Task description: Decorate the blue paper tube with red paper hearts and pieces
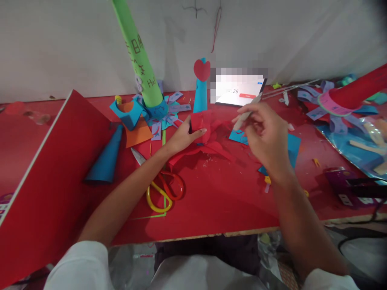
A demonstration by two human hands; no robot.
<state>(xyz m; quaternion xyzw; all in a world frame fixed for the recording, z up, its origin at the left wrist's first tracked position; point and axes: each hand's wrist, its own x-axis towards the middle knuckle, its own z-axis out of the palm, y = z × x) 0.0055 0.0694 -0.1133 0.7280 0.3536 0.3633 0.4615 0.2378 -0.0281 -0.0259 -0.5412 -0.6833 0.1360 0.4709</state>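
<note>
My left hand point(189, 135) is closed around a red paper piece point(201, 121), its thumb across the front. Right behind the piece, a narrow blue paper tube point(200, 96) stands upright with a red paper heart point(202, 70) at its top. Red paper strips point(216, 150) spread out below it on the table. Off to the right, my right hand point(266, 137) pinches a whitish stick point(242, 118), pointing down and left; its exact kind is unclear. Beneath that hand lie blue paper pieces point(292, 147). Scissors point(163, 189) with red and yellow handles lie beside my left forearm.
A green paper tube point(136, 52) leans on a decorated base at back left. A blue cone point(105, 157) and red board point(51, 181) stand left. A lit tablet point(238, 90) rests against the wall. Another red tube point(359, 88) and a purple box point(341, 185) are right.
</note>
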